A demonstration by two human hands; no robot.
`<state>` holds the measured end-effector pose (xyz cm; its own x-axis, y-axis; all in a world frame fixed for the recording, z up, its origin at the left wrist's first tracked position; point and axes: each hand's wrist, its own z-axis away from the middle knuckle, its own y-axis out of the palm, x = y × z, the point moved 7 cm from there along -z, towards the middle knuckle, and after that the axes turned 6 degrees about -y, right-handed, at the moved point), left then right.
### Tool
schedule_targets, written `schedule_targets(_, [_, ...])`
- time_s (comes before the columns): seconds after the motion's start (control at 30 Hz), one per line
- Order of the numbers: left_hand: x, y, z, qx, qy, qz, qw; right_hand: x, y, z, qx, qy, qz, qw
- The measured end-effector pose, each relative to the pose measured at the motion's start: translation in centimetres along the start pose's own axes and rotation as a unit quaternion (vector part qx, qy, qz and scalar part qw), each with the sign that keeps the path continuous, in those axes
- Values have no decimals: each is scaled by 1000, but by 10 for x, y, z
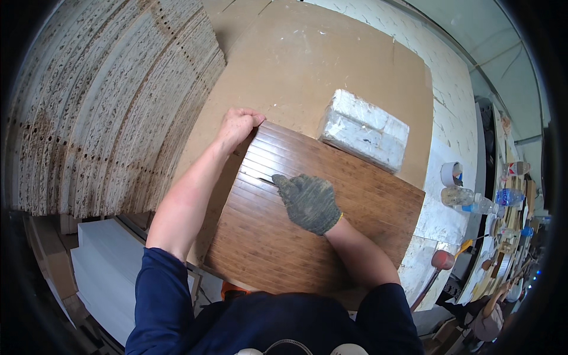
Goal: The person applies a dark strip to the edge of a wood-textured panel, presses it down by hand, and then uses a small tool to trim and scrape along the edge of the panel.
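A brown grooved wooden panel (pixel 355 195) lies flat in front of me, its surface lined with narrow parallel strips. My left hand (pixel 240 125), bare, is closed at the panel's far left corner, fingers gripping the edge. Over the panel's left middle, my right hand (pixel 309 203) wears a dark grey-green knit glove and is closed. From its fingers sticks a thin dark pointed tool (pixel 267 181), tip toward the left, at the panel's surface; the glove hides the rest of it. A block wrapped in whitish plastic (pixel 365 131) sits at the panel's far edge.
Cardboard (pixel 307 59) covers the work table. At left rises a tall stack of speckled boards (pixel 112 106). Along the right stand a tape roll (pixel 451 174), plastic bottles (pixel 458 196) and a red-headed mallet (pixel 442 260). Another person (pixel 488 322) is at the lower right.
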<state>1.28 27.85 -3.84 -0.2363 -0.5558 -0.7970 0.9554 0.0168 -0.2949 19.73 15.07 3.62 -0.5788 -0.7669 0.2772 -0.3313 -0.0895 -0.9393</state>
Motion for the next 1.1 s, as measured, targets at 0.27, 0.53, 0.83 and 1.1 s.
schedule_targets(0.27, [3,4,30,13,8,146,989,-3,-5,0,-18,11,3,1000])
schedule_targets(0.53, [4,2,18,-3,90,56,994,2,-7,-2,-42,12,15,999])
schedule_targets(0.83, [20,10,17,64,3,249,966,-5,-19,-3,-99,73,-63,990])
schedule_targets(1.1, [28,24,13,136,123,281,942,-16,-26,-46,-104,117,7,988])
